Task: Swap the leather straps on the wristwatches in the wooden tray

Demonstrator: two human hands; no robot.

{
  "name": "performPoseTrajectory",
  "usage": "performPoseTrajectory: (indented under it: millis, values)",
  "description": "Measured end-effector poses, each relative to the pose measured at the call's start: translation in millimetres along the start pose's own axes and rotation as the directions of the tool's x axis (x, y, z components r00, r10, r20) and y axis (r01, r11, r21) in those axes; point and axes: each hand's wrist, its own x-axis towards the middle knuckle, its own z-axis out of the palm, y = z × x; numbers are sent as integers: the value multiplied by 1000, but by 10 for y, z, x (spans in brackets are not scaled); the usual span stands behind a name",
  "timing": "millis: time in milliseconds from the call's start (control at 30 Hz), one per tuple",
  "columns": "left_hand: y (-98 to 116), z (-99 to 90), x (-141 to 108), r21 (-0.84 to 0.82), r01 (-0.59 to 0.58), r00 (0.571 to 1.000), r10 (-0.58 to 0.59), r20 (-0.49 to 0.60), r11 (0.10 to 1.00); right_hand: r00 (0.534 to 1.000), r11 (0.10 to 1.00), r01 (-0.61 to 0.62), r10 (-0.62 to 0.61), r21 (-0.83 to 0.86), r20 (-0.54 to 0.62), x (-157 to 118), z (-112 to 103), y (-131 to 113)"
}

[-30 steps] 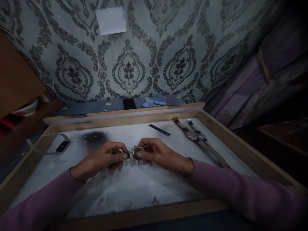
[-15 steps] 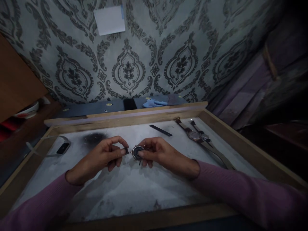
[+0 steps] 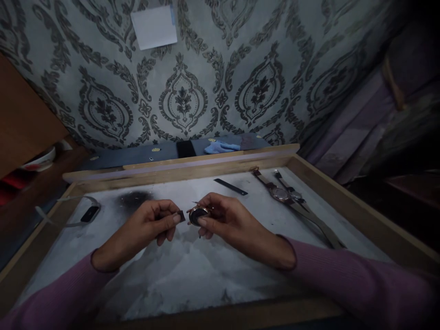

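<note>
My right hand (image 3: 223, 217) pinches a round watch case (image 3: 198, 214) with a dark dial and shiny rim. Thumb on its front, fingers behind it, it is held tilted above the white tray floor. Just to its left, my left hand (image 3: 156, 222) is closed on a dark watch strap (image 3: 182, 215); only a short, flat end shows beyond the thumb and fingertips. A small gap separates this end from the case. Another dark strap piece (image 3: 231, 187) lies on the tray floor behind my right hand.
The shallow wooden-rimmed tray (image 3: 192, 168) holds two strapped watches (image 3: 281, 195) at right and a smartwatch (image 3: 90, 213) with a pale strap at left. Behind the rim lie a blue cloth (image 3: 222, 146) and a black flat object (image 3: 185, 148). A patterned wall rises behind.
My right hand has turned the watch case, so its dial is seen at more of a slant. The strap end in my left hand shows slightly more. Both hands stay close together.
</note>
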Motion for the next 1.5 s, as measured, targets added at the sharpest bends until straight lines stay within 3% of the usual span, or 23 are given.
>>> performPoseTrajectory:
  millis: [133, 300, 433, 800, 1200, 1500]
  values:
    - [-10, -4, -1, -7, -23, 1000, 23, -15, 1000, 999, 998, 40, -41, -54, -4, -19, 23, -35]
    - [-66, -22, 21, -36, -75, 996, 74, -44, 996, 999, 999, -30, 30, 25, -13, 19, -6, -35]
    - [-65, -17, 22, -22, -86, 995, 84, -58, 996, 997, 997, -75, 75, -14, -14, 39, -30, -40]
    - [-77, -33, 18, -4, -109, 992, 109, -68, 994, 996, 995, -92, 92, 26, 24, 73, -37, 4]
    - [-93, -19, 33, -92, -71, 997, 67, -43, 993, 990, 990, -136, 133, 49, 46, 54, -20, -23]
    - [-91, -9, 31, -30, -91, 995, 90, -42, 995, 993, 993, -118, 118, 10, 16, 42, -11, -53]
